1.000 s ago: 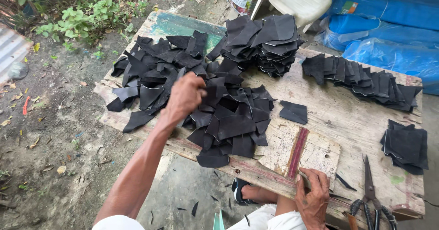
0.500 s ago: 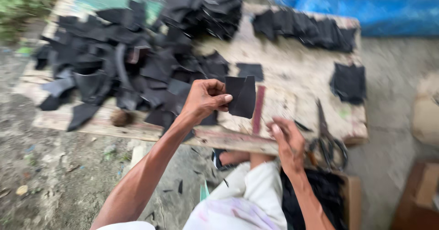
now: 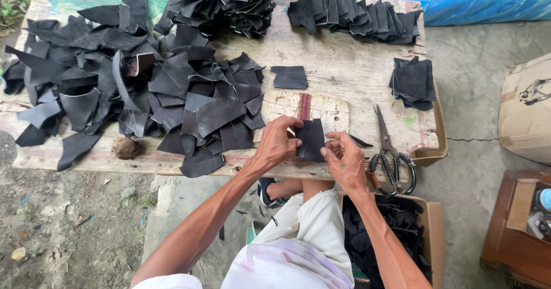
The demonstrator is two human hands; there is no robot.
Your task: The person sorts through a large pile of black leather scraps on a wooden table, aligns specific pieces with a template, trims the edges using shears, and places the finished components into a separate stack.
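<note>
Both hands hold one dark leather piece point(image 3: 311, 140) between them, just above the near edge of the wooden tabletop point(image 3: 356, 76): the left hand point(image 3: 276, 141) has its grip clamped on the piece's left edge, thumb on top, and the right hand point(image 3: 344, 158) has its grip pinched on the lower right edge. The piece is flat and roughly square, and it hangs in front of a pale cutting board point(image 3: 330, 108) that carries a reddish strip point(image 3: 304, 106). To the left a big loose heap of black scraps point(image 3: 143, 88) covers much of the tabletop, with a brown round lump point(image 3: 124, 148) at its near edge. A single cut piece point(image 3: 290, 77) lies alone past the board. Neat stacks of cut pieces point(image 3: 356, 18) line the far edge, and a smaller stack point(image 3: 414, 82) sits on the right. Scissors point(image 3: 390, 154) lie just right of the right hand, near the tabletop's corner. Below, a cardboard box point(image 3: 434, 231) holds more black pieces beside the person's knee
</note>
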